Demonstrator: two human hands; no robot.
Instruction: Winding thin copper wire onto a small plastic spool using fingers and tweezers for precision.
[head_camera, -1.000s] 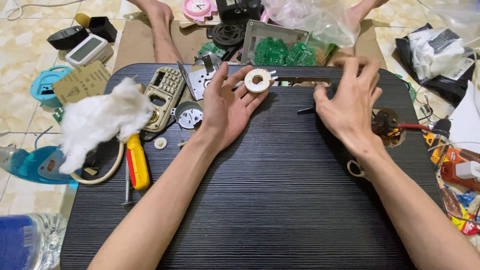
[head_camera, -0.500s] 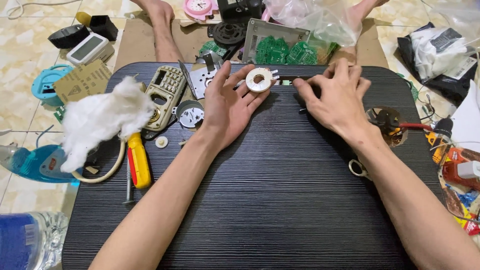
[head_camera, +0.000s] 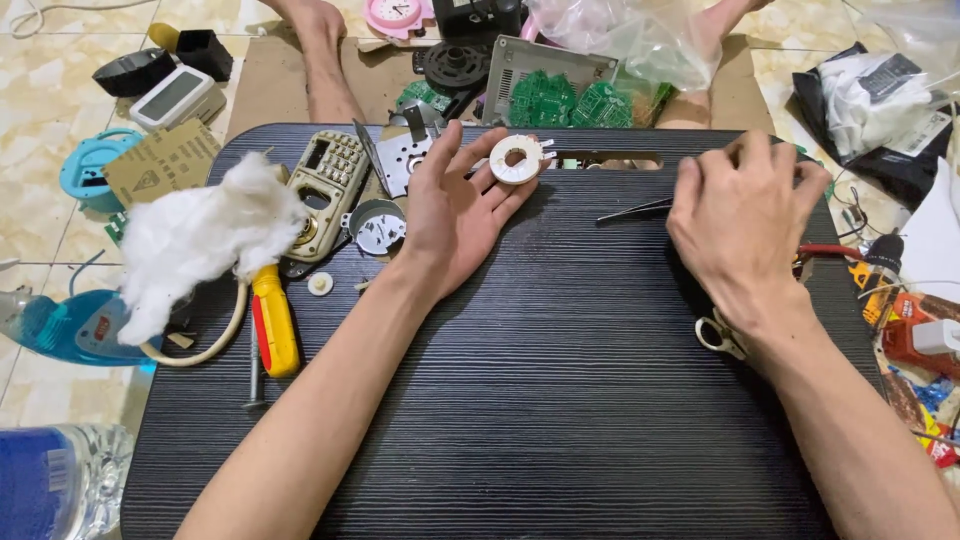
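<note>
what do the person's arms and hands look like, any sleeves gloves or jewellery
Both forearms are bare right down to the bottom edge of the picture, with no sleeves in view. The left hand and right hand wear no gloves, and no rings, watch or wristbands show. The fingers are long and slim.

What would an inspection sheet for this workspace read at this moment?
Surface: black ribbed table, mostly bare in front.
Job's things: white ring part on left hand's fingertips; tweezers by right hand.
Clutter: white cotton wad, yellow screwdriver, keypad shell, scissors.
Hands: left hand palm up, open; right hand palm down, grip hidden.
Cables: cream cord near cotton.
Surroundings: tiled floor, green circuit boards, plastic bottle.
</note>
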